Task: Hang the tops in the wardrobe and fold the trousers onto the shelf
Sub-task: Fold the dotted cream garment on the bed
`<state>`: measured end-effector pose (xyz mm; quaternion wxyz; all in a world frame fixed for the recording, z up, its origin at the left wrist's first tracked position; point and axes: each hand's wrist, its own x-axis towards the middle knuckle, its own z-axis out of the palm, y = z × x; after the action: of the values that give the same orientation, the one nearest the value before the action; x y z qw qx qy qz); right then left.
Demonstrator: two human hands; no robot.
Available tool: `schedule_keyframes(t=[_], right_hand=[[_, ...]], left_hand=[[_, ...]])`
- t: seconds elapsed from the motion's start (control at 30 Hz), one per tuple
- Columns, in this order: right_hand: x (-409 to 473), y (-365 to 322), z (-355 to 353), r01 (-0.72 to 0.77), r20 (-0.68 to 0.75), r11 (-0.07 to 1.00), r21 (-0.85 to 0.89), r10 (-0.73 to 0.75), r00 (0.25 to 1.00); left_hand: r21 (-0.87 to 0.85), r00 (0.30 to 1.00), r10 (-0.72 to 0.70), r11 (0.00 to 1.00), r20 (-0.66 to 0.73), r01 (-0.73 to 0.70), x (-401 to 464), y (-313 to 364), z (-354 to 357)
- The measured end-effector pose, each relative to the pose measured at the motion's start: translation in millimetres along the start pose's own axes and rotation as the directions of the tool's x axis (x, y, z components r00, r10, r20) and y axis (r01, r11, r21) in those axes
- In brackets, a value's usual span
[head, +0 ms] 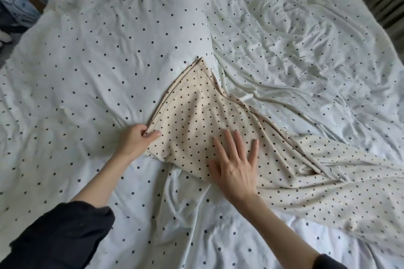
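Cream trousers with small dark dots (196, 116) lie spread on the bed, one end pointing away from me and the rest trailing off to the lower right. My left hand (136, 137) pinches the near left corner of the fabric between thumb and fingers. Flat on the cloth lies my right hand (236, 159), fingers straight and spread, pressing it down. No tops or wardrobe are in view.
The bed is covered by a rumpled white sheet with dark dots (109, 50). Clothes or bags hang at the top left (19, 2) beyond the bed's edge. A curtain or radiator edge (387, 2) shows at the top right.
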<state>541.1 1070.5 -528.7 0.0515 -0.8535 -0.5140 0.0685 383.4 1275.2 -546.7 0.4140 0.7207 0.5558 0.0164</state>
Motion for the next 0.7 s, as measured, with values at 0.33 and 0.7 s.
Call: schedule_keyframes(t=[0.33,0.7], right_hand=[[5,26,-10,-0.232,-0.015,0.964,0.127,0.236,0.972],[76,72,-36,-0.468,0.047,0.87,0.158,0.467,0.883]], left_hand=[[-0.01,0.994,-0.092,0.996,-0.066,0.091,-6,-23,-44],[-0.049,0.994,-0.109,0.993,0.003,0.109,-6,-31,-29]])
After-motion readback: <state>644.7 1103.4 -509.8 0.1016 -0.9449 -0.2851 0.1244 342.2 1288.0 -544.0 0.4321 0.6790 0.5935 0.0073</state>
